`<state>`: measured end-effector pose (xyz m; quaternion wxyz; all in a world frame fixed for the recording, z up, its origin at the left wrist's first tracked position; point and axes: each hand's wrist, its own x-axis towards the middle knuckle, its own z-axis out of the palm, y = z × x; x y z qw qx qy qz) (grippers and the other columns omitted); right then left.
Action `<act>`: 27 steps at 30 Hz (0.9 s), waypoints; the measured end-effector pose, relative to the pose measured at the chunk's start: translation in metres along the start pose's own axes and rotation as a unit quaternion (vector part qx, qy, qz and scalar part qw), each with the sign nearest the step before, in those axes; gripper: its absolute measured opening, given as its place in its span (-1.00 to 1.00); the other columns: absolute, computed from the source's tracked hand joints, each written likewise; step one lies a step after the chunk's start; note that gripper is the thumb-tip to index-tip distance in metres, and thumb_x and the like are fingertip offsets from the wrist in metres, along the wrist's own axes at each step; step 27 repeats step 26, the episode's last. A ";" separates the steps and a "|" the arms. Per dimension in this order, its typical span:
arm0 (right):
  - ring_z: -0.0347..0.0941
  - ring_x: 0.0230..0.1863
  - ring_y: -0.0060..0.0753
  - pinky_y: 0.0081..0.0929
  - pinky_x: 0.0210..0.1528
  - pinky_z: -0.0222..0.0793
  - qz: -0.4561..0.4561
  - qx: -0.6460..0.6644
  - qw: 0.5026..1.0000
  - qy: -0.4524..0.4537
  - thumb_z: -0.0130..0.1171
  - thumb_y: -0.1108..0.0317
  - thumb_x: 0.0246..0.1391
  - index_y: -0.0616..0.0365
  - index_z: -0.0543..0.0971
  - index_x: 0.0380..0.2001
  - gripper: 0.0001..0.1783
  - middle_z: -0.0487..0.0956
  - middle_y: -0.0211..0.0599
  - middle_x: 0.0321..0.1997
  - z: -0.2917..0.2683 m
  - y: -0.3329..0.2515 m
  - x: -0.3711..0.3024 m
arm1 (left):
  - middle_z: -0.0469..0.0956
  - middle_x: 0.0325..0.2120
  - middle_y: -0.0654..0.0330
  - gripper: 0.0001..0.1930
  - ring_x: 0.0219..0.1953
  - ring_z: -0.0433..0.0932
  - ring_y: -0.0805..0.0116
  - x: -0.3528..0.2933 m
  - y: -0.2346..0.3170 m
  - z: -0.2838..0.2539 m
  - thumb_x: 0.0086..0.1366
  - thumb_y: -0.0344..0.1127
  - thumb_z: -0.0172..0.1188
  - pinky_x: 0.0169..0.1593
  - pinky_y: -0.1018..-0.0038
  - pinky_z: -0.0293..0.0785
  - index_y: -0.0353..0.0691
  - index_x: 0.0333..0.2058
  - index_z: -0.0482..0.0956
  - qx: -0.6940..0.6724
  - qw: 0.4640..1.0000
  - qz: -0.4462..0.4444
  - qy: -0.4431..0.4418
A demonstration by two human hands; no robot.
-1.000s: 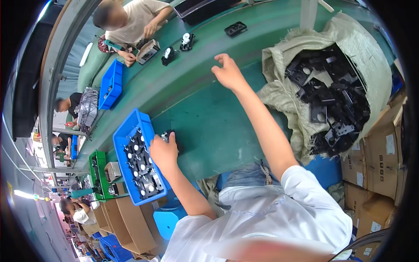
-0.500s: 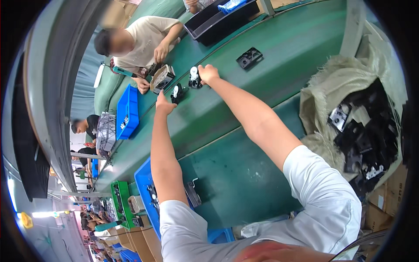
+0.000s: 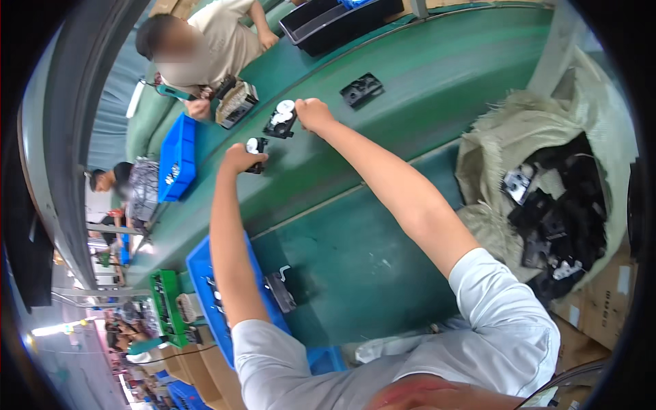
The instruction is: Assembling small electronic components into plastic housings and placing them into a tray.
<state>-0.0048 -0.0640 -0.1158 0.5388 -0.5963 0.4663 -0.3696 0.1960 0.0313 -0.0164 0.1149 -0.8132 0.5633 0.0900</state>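
**Green belt, two black parts under outstretched hands**

Green conveyor belting (image 3: 424, 102) fills most of the view, curving away under the fisheye lens. On the right a pale woven sack (image 3: 492, 157) is seen slumped open, heaped with black moulded parts, probably kept there as stock within arm's reach. A blue plastic tray (image 3: 201, 263) of small components is set at the near edge, partly hidden by the left forearm. Across the belt a co-worker in a beige shirt (image 3: 225, 41) is bent over a boxy assembly. Both arms are stretched far out. The right hand (image 3: 312, 113) is closed at the edge of a black plastic housing with white round inserts (image 3: 281, 119). The left hand (image 3: 239, 158) is curled on a smaller black-and-white piece (image 3: 256, 147), fingers clamped around it. A further flat black part (image 3: 361, 89) lies untouched beyond, well apart.
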 end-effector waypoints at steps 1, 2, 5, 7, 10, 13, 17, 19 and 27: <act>0.52 -0.58 -0.30 -0.39 -0.51 0.46 0.018 0.041 0.997 -0.059 -0.08 0.18 0.21 0.37 0.56 -0.47 -0.56 0.59 -0.13 -0.49 -0.009 -0.007 -0.021 | 0.65 -0.29 0.01 -0.39 -0.26 0.62 0.10 -0.017 -0.001 0.003 -0.03 0.14 0.36 -0.15 0.30 0.53 -0.30 -0.18 0.62 -0.012 0.999 -0.004 -0.034; 0.50 -0.59 -0.33 -0.41 -0.52 0.45 0.032 0.083 0.990 -0.114 -0.08 0.18 0.22 0.37 0.55 -0.48 -0.56 0.59 -0.17 -0.53 -0.017 -0.021 -0.047 | 0.67 -0.35 0.02 -0.40 -0.32 0.63 0.09 -0.042 -0.001 0.002 -0.02 0.19 0.33 -0.20 0.29 0.54 -0.29 -0.25 0.66 -0.022 0.998 -0.005 -0.062; 0.49 -0.60 -0.34 -0.43 -0.51 0.45 0.033 -0.024 0.979 -0.201 -0.07 0.20 0.21 0.37 0.55 -0.48 -0.58 0.59 -0.20 -0.53 -0.062 -0.049 -0.124 | 0.67 -0.41 0.05 -0.39 -0.36 0.63 0.06 -0.115 0.025 0.014 -0.03 0.23 0.32 -0.25 0.29 0.54 -0.29 -0.31 0.67 0.011 0.999 0.040 -0.024; 0.47 -0.61 -0.36 -0.45 -0.51 0.45 0.030 -0.101 0.951 -0.292 -0.06 0.22 0.20 0.37 0.55 -0.48 -0.60 0.58 -0.22 -0.54 -0.083 -0.058 -0.172 | 0.66 -0.47 0.08 -0.38 -0.41 0.63 0.03 -0.162 0.040 0.029 -0.04 0.28 0.30 -0.30 0.29 0.53 -0.29 -0.38 0.69 0.068 0.995 0.071 0.022; 0.47 -0.62 -0.36 -0.44 -0.51 0.46 0.051 -0.189 0.933 -0.302 -0.06 0.23 0.19 0.37 0.55 -0.48 -0.61 0.58 -0.23 -0.54 -0.105 -0.052 -0.226 | 0.65 -0.48 0.07 -0.32 -0.42 0.62 0.03 -0.207 0.063 0.054 -0.04 0.36 0.27 -0.32 0.29 0.52 -0.29 -0.39 0.69 0.093 0.990 0.102 0.033; 0.46 -0.63 -0.36 -0.43 -0.50 0.46 0.058 -0.264 0.911 -0.311 -0.05 0.25 0.19 0.36 0.56 -0.49 -0.63 0.57 -0.24 -0.55 -0.122 -0.045 -0.261 | 0.64 -0.50 0.06 -0.26 -0.44 0.61 0.04 -0.245 0.082 0.063 -0.05 0.43 0.23 -0.33 0.30 0.52 -0.29 -0.40 0.69 0.132 0.982 0.125 0.053; 0.51 -0.54 -0.29 -0.36 -0.38 0.50 0.063 -0.289 0.933 -0.205 -0.02 0.28 0.16 0.33 0.57 -0.42 -0.68 0.60 -0.22 -0.49 -0.139 -0.023 -0.280 | 0.64 -0.51 0.06 -0.21 -0.46 0.60 0.05 -0.272 0.101 0.051 -0.03 0.51 0.17 -0.34 0.26 0.51 -0.30 -0.45 0.68 0.191 0.966 0.175 -0.006; 0.52 -0.49 -0.27 -0.34 -0.33 0.50 0.015 -0.300 0.945 -0.127 -0.01 0.29 0.15 0.32 0.58 -0.40 -0.70 0.61 -0.21 -0.46 -0.139 -0.017 -0.296 | 0.64 -0.50 0.04 -0.23 -0.47 0.58 0.02 -0.267 0.106 0.026 0.04 0.48 0.14 -0.33 0.23 0.51 -0.31 -0.49 0.67 0.227 0.953 0.195 -0.038; 0.59 -0.20 -0.17 -0.20 -0.09 0.47 -0.210 -0.186 0.960 0.005 0.13 0.35 0.01 0.12 0.63 -0.25 -0.78 0.66 -0.14 -0.22 -0.125 -0.027 -0.372 | 0.57 -0.04 -0.13 -0.25 -0.18 0.58 -0.09 -0.007 0.108 0.024 0.20 0.35 0.09 -0.06 0.19 0.52 -0.29 0.02 0.52 0.070 0.935 0.285 0.199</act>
